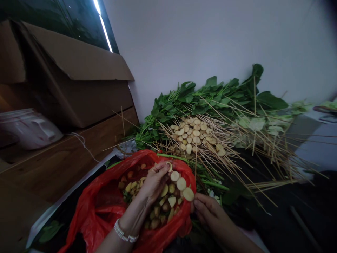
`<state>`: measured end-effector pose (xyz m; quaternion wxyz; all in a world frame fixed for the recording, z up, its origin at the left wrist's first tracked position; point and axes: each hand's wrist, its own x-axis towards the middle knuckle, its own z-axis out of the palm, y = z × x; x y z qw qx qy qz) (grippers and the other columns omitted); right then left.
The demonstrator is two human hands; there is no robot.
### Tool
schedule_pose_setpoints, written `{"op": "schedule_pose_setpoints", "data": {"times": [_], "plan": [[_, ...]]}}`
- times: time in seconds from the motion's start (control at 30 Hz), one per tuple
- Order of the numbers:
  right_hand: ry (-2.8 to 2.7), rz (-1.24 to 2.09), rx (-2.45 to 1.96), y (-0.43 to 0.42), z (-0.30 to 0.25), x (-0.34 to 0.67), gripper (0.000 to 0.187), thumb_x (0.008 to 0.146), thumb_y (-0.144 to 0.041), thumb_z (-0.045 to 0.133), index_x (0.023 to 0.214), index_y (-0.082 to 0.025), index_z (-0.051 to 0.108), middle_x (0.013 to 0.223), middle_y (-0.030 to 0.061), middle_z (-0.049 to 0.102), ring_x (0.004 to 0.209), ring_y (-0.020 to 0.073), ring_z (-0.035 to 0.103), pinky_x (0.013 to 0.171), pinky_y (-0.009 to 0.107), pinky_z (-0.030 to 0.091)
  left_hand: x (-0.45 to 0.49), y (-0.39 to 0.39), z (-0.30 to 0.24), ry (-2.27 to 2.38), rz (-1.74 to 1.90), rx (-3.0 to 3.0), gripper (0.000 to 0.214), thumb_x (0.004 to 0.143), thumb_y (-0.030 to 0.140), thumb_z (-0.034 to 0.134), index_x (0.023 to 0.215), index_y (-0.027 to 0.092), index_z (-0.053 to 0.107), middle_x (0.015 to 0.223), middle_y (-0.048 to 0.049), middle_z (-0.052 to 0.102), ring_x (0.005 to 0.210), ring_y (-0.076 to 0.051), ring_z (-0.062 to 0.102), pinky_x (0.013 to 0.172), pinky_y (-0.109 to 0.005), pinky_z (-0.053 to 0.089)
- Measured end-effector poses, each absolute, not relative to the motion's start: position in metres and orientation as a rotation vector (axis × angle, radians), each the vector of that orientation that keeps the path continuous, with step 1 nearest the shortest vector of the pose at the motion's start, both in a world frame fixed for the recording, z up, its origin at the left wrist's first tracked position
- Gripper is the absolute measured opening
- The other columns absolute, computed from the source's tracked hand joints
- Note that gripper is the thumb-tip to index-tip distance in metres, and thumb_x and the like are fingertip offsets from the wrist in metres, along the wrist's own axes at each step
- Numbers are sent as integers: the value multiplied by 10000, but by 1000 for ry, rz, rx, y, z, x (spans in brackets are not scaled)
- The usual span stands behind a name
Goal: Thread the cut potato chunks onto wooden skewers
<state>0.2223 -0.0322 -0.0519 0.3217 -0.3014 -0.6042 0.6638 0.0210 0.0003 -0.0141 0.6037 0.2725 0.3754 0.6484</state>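
My left hand (156, 179), a beaded bracelet on its wrist, pinches a pale potato slice (170, 166) over the open red plastic bag (100, 196). Several more round slices (181, 183) form a slanting row from there down to my right hand (207, 209). The fingers of my right hand are closed at the lower end of the row, on a skewer that the slices mostly hide. Inside the bag lie loose potato pieces (158, 211), some cut and some with brown skin.
Behind the bag, many wooden skewers (226, 147) carry a heap of sliced potato (196, 133). Green leafy stems (184, 96) lie along the wall, pale leaf skewers (256, 123) to the right. A cardboard box (86, 98) and a white tub (28, 128) stand at left.
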Motion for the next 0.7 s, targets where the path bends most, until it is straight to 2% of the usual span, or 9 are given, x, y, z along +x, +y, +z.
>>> {"op": "schedule_pose_setpoints", "data": {"times": [0.17, 0.3, 0.47, 0.7], "plan": [[-1639, 1704, -792, -33, -47, 224, 397, 936, -535, 439, 724, -199, 468, 557, -85, 290, 501, 87, 226, 461, 237, 153, 25, -3, -11, 767, 1397, 631, 275, 770, 303, 734, 996, 149, 702, 836, -51, 706, 710, -127, 633, 678, -237, 503], [-1696, 1651, -807, -32, -49, 222, 412, 937, -546, 416, 706, -206, 445, 550, -88, 286, 493, 88, 219, 458, 240, 155, 31, -4, -18, 744, 1409, 661, 223, 847, 373, 638, 885, 157, 673, 919, -81, 719, 832, -179, 668, 785, -303, 509], [-1723, 1553, -830, -32, -56, 216, 370, 961, -489, 381, 727, -208, 440, 577, -83, 294, 502, 92, 237, 460, 237, 175, 39, -5, -25, 785, 1517, 660, 223, 861, 393, 608, 824, 176, 643, 917, -66, 734, 877, -184, 677, 947, -358, 453], [-1729, 1513, -830, -33, -56, 212, 348, 965, -457, 373, 712, -219, 400, 593, -78, 294, 519, 98, 249, 468, 236, 193, 45, -8, -19, 812, 1512, 618, 200, 857, 365, 612, 781, 182, 640, 878, -60, 740, 891, -199, 687, 944, -377, 468]]}}
